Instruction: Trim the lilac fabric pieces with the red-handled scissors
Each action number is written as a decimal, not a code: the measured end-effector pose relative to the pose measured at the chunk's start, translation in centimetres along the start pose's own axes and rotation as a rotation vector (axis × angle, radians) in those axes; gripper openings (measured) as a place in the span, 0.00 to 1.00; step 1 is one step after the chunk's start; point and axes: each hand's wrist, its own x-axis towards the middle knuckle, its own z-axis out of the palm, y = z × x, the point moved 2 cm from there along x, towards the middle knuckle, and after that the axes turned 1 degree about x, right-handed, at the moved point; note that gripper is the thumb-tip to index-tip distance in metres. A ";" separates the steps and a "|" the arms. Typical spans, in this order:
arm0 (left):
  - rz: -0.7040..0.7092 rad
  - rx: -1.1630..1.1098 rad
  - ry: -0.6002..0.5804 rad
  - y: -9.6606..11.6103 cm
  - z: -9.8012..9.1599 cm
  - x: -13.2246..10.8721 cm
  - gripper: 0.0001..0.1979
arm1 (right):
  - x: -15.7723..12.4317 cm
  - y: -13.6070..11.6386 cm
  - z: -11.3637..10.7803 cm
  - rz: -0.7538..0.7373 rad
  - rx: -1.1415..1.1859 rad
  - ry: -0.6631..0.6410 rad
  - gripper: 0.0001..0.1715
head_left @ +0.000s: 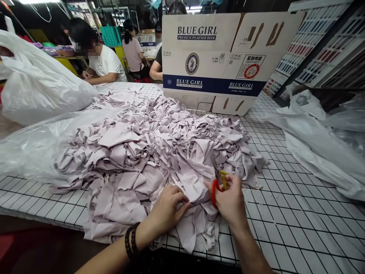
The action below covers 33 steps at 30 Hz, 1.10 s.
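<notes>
A wide heap of pale mauve fabric pieces (pixel 122 156) with thin straps covers the middle of the table. At its near side my left hand (pixel 169 205), with dark beads on the wrist, pinches the edge of one mauve garment piece (pixel 191 186). My right hand (pixel 232 199) grips scissors (pixel 216 190) with a red and a yellow handle. Their metal blades point away from me over the cloth. Whether the blades touch the fabric, I cannot tell. Loose strap ends hang near the table's front edge below my hands.
A printed cardboard box (pixel 199 53) stands upright behind the heap. White plastic bags lie at the left (pixel 42 83) and right (pixel 319 140) of the grid-patterned table (pixel 273 213). Several people sit beyond, one in a white shirt (pixel 107 62). Panels of colour swatches (pixel 310 45) stand at the back right.
</notes>
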 end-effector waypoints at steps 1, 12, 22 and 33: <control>0.004 -0.007 -0.006 0.1 0.0 -0.1 0.05 | 0.3 -0.4 0.8 -0.001 -0.024 -0.016 0.28; -0.378 -0.461 -0.078 -0.4 -0.7 -0.9 0.22 | -1.2 -0.5 0.3 0.117 0.144 -0.438 0.27; -0.692 -1.217 -0.044 0.7 -1.1 -1.4 0.28 | -3.3 0.4 0.1 0.145 0.208 -0.556 0.21; -0.586 -1.040 0.235 0.6 -1.5 -1.8 0.21 | -1.3 0.2 -3.8 0.151 0.237 -0.072 0.26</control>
